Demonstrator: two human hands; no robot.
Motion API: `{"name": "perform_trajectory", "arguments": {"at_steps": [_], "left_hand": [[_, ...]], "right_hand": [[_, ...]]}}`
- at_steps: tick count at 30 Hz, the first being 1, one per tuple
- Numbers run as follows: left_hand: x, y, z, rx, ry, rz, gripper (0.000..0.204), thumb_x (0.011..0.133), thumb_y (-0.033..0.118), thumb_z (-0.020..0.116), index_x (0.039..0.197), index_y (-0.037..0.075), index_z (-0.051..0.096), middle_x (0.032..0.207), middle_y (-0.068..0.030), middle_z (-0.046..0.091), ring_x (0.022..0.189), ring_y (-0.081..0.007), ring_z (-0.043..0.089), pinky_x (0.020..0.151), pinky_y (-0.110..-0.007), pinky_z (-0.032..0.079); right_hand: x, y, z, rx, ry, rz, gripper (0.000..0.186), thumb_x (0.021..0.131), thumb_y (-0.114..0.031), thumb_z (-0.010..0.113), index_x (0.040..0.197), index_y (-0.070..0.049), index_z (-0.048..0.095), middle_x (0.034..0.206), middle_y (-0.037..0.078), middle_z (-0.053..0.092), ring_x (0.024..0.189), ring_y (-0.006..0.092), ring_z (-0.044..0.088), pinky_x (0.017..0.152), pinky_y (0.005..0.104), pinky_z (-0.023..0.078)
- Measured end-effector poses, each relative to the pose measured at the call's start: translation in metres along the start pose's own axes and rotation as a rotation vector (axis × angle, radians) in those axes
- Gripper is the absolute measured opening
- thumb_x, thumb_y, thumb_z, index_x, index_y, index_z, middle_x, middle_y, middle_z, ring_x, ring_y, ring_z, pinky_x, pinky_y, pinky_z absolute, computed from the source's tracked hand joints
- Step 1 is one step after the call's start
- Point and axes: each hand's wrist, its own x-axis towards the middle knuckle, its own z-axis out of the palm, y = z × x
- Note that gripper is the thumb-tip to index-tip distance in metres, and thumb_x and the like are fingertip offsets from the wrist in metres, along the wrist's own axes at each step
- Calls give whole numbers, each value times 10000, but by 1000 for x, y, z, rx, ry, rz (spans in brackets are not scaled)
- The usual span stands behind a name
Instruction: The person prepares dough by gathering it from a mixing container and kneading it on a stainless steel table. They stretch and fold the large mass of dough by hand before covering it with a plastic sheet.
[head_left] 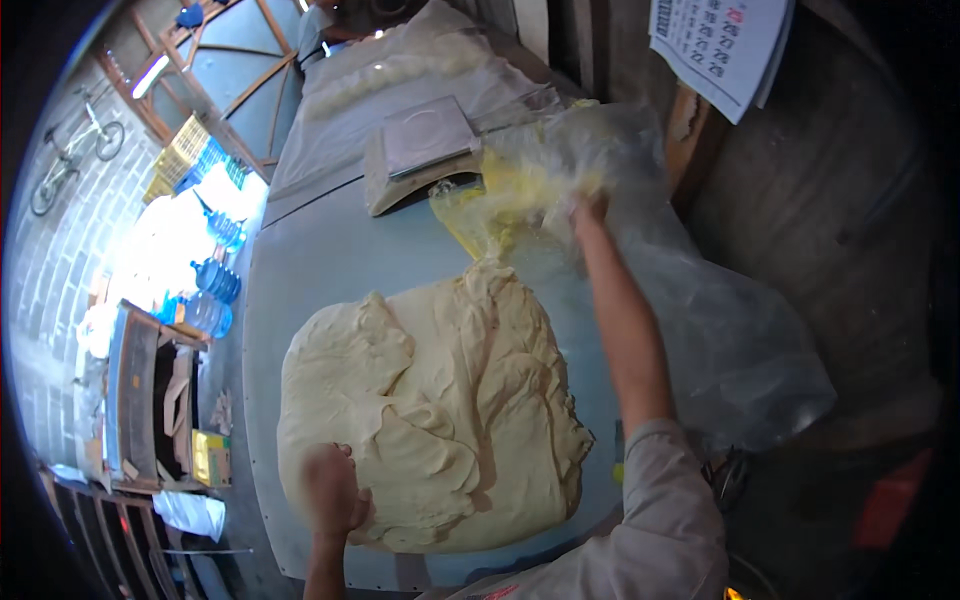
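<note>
A wide, thick slab of pale dough [420,420], folded and creased on top, lies on the grey-blue table. My left hand [333,490] is over the dough's near left edge, blurred, its fingers curled in; what is inside them, if anything, is hidden. Stretched far forward, my right hand [588,208] is at a clear plastic bag [620,150] smeared with a soft yellow substance [520,180]. Plastic and blur hide the right hand's fingers. Left of the bag stands a weighing scale [425,145] with a flat square top.
Beyond the scale, clear plastic sheeting [400,80] covers a row of pale lumps. More loose plastic [740,340] hangs over the table's right side by the wall. A calendar [720,50] hangs above. Blue water bottles [215,280] and a wooden cabinet [150,400] stand at left.
</note>
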Motion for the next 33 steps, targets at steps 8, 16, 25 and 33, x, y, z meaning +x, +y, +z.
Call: {"name": "perform_trajectory", "arguments": {"at_steps": [8,16,25,33], "left_hand": [[-7,-14,-2,86,12,-60,368,812,365,500,990,46,543,1107,-147,616,1108,-338,546,1040,-498,289],[-12,-15,-6,98,20,-68,379,828,380,483,1013,50,518,1107,-165,603,1094,-361,547,1030,-517,290],[-1,-12,-2,81,29,-91,365,836,372,500,996,45,533,1124,-159,605,1116,-350,544,1037,-497,282],[0,-9,-3,61,57,-110,345,841,361,504,981,48,544,1136,-147,606,1125,-342,537,1035,-486,287]], "right_hand": [[65,-69,33,-208,-220,152,812,731,-489,655,1307,31,414,1296,228,482,1164,341,502,914,427,434],[-126,-36,-58,-1030,-93,-714,745,837,-519,552,1273,68,410,1067,313,577,1004,383,583,780,477,477],[-95,37,30,-486,-463,8,1019,730,-25,621,1465,-89,-81,773,193,627,537,257,602,477,357,479],[-37,-37,126,150,-417,90,1031,627,128,620,1443,-23,10,726,129,583,583,218,598,460,325,492]]}}
